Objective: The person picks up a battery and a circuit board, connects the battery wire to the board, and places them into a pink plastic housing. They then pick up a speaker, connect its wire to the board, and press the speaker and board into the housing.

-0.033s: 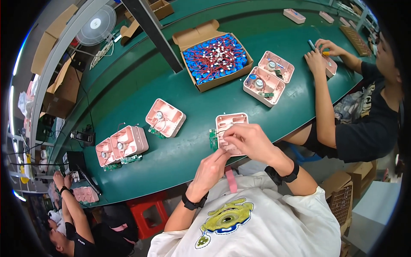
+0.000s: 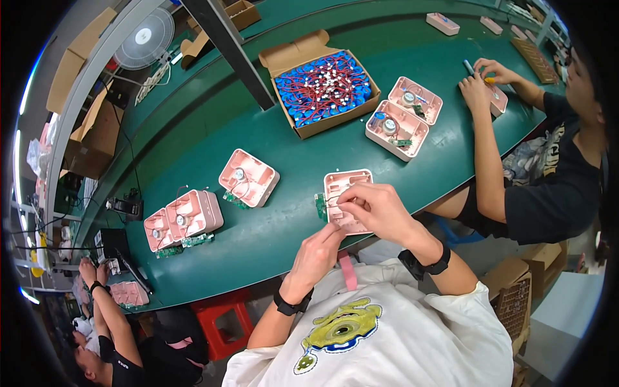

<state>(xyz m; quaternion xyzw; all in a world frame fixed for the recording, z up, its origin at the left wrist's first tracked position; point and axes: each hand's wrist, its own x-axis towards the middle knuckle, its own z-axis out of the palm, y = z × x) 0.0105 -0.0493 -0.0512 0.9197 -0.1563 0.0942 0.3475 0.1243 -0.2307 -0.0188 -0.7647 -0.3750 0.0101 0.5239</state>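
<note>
A pink plastic case half point(image 2: 349, 177), its inside facing up, lies in front of me at the table's near edge. Beside its left wall is a green circuit board point(image 2: 320, 205). My left hand point(image 2: 316, 255) has its fingers closed at the case's near left corner. Over the case's interior, my right hand point(image 2: 380, 211) is pinched, thumb against forefinger; whatever it holds is hidden. Both hands cover much of the case's near part.
More pink cases with speakers stand left point(image 2: 249, 177), far left point(image 2: 193, 213) and right point(image 2: 398, 129) on the green table point(image 2: 284, 238). A cardboard box point(image 2: 342, 122) holds blue wired parts. Co-workers sit right point(image 2: 541, 161) and left point(image 2: 119, 329). A metal post point(image 2: 235, 58) rises behind.
</note>
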